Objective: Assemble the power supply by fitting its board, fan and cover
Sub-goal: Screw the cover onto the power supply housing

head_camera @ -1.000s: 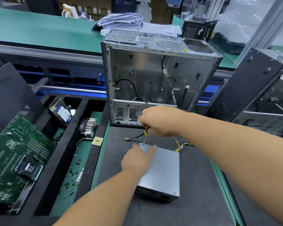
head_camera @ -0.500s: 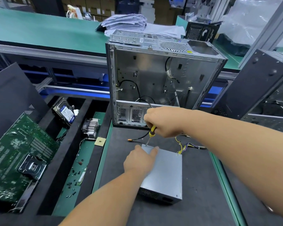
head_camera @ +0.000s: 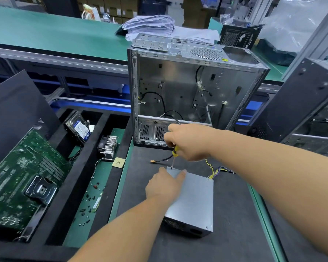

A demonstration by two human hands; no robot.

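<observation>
Little has moved — right hand [head_camera: 186, 142] grips the screwdriver [head_camera: 174, 154] at the supply [head_camera: 193, 197] cover's corner; left hand [head_camera: 164, 184] presses flat. Cover on, screws remaining.

Right hand [head_camera: 187, 141] gripping screwdriver [head_camera: 174, 155] tip-down on power supply [head_camera: 194, 199], left hand [head_camera: 164, 185] pressing its cover

I count two hands [head_camera: 164, 186], one screwdriver [head_camera: 174, 154], one supply [head_camera: 191, 201], two cases [head_camera: 178, 87], one motherboard [head_camera: 21, 178], one drive [head_camera: 80, 127].
</observation>
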